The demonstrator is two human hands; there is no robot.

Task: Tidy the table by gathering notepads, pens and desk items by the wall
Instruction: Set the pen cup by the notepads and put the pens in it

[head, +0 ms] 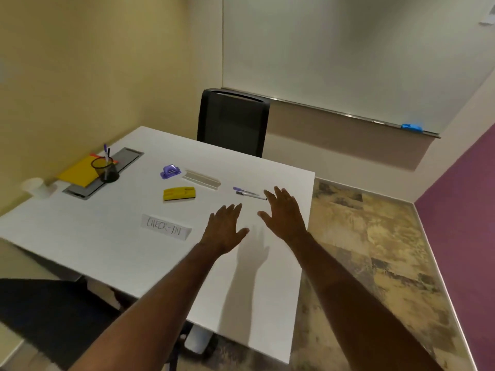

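Two purple-capped pens lie on the white table, just left of my right hand's fingertips. My right hand hovers open, fingers spread, holding nothing. My left hand is open too, a little nearer me. Further left lie a yellow eraser block, a purple hole punch, a pale name-plate holder and a folded "CHECK-IN" card. By the yellow wall sit yellow and orange notepads and a black mesh cup holding pens.
A grey cable hatch is set into the table near the wall, with a white paper cup beside it. A black chair stands at the far edge. A whiteboard with a blue eraser hangs beyond.
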